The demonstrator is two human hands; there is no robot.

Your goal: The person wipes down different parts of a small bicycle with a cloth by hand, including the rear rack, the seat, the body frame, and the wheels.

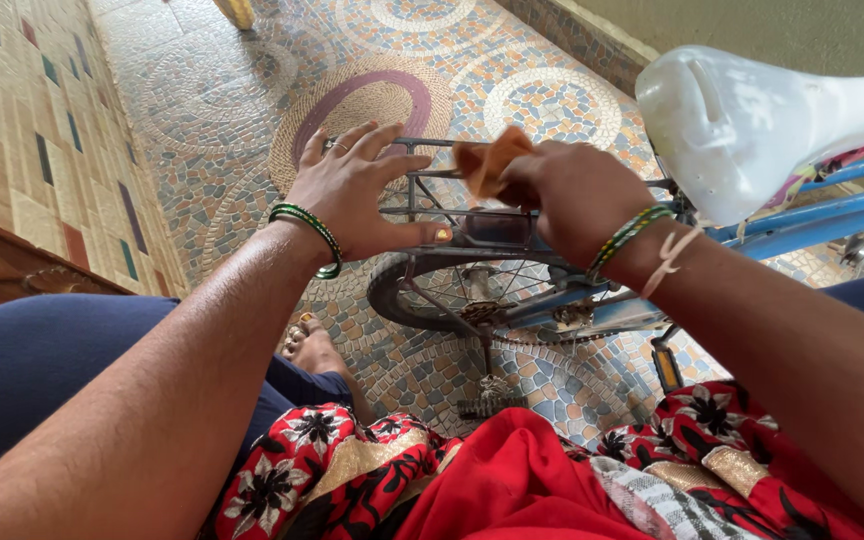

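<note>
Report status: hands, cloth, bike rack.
Left hand open, flat on the rear carrier rack. Right hand shut on orange cloth, pressed at the rack. Plastic-covered saddle close beside right wrist; nothing blocking.

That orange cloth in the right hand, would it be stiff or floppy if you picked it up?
The cloth looks floppy: it bunches and folds in the right hand. Probably light, since fingertips alone pinch it. It would likely drape over the rack, which the left hand steadies, rather than slide.
</note>
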